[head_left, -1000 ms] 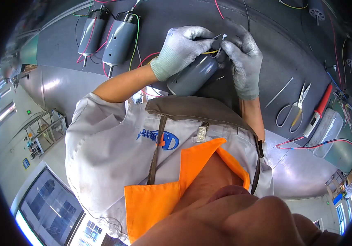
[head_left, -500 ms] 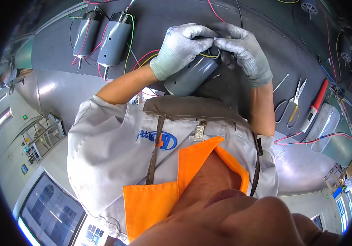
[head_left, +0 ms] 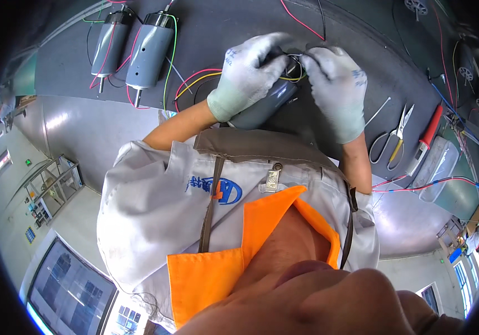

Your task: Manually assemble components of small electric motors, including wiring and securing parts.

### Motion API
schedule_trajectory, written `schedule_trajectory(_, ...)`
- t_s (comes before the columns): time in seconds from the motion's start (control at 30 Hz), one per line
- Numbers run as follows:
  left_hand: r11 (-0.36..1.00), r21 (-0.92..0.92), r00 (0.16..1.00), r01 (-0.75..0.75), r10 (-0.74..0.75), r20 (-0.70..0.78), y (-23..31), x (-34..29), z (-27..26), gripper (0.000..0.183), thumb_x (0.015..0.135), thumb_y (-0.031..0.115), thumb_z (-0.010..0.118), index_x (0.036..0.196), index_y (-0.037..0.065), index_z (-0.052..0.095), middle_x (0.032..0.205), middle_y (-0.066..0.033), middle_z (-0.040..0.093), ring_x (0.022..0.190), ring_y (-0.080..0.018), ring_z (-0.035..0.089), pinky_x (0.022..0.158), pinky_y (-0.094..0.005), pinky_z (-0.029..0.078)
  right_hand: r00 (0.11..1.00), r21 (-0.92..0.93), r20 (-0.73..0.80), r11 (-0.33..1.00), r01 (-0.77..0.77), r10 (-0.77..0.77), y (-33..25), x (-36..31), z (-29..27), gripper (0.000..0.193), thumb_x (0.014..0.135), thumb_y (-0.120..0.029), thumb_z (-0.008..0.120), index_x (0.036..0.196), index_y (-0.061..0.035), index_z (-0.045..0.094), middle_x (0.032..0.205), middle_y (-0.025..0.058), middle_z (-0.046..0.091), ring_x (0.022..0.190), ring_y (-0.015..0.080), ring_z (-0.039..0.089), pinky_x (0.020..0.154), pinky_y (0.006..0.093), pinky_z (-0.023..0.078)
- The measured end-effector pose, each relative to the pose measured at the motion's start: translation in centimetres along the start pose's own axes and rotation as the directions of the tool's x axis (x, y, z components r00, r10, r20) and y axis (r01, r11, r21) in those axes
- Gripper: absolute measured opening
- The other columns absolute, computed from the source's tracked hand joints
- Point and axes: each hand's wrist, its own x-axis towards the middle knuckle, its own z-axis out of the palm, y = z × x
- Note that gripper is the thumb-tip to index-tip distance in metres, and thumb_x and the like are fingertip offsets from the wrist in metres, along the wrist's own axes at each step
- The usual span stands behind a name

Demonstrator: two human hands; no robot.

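A grey cylindrical motor (head_left: 261, 107) lies in front of me, partly covered by my left hand (head_left: 253, 70). My gloved left hand is closed in a pinch above the motor's far end. Opposite it, my gloved right hand (head_left: 334, 81) also pinches, its fingertips close to the left ones. A thin white cable tie (head_left: 294, 54) shows between the two sets of fingertips. Just below it, a yellow-green wire (head_left: 294, 78) curves at the motor's end. The fingers hide most of the tie and the wire ends.
Two more grey motors (head_left: 149, 56) with red and green leads lie at the left. To the right are a loose white cable tie (head_left: 378, 111), scissors (head_left: 398, 134), a red-handled tool (head_left: 432, 127) and a clear plastic case (head_left: 440, 164). Red and black wires (head_left: 306, 25) cross the far table.
My right hand has turned, showing more of its back, and its wrist has come nearer to me. Both hands' fingertips remain close together. The view has shifted slightly.
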Motion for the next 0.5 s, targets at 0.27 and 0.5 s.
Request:
schedule_trajectory(0.27, 0.890, -0.327, 0.938, 0.317, -0.345, -0.032, 0.9, -1.6, 0.0, 0.023, 0.087, 0.002, 0.068, 0.110, 0.002, 0.068, 0.088, -0.0100, 0.069, 0.076, -0.0148, 0.066, 0.072, -0.0285, 0.053, 0.967, 0.141, -0.120, 0.968, -0.207, 0.224, 6.6, -1.0, 2.0, 0.007, 0.080, -0.007, 0.071, 0.082, -0.0004, 0.071, 0.075, 0.0149, 0.067, 0.066, 0.0263, 0.064, 0.064, 0.0351, 0.050)
schedule_trajectory(0.5, 0.974, 0.216, 0.996, -0.075, 0.084, -0.032, 0.7, -2.0, 0.6, 0.013, 0.082, 0.007, 0.071, 0.095, 0.009, 0.069, 0.082, -0.0113, 0.068, 0.072, -0.0299, 0.066, 0.063, -0.0375, 0.054, 0.923, 0.204, -0.136, 0.922, -0.330, 0.361, 7.3, -1.1, 2.9, 0.011, 0.083, -0.012, 0.071, 0.085, -0.0012, 0.074, 0.077, 0.0117, 0.070, 0.069, 0.0247, 0.066, 0.066, 0.0359, 0.051)
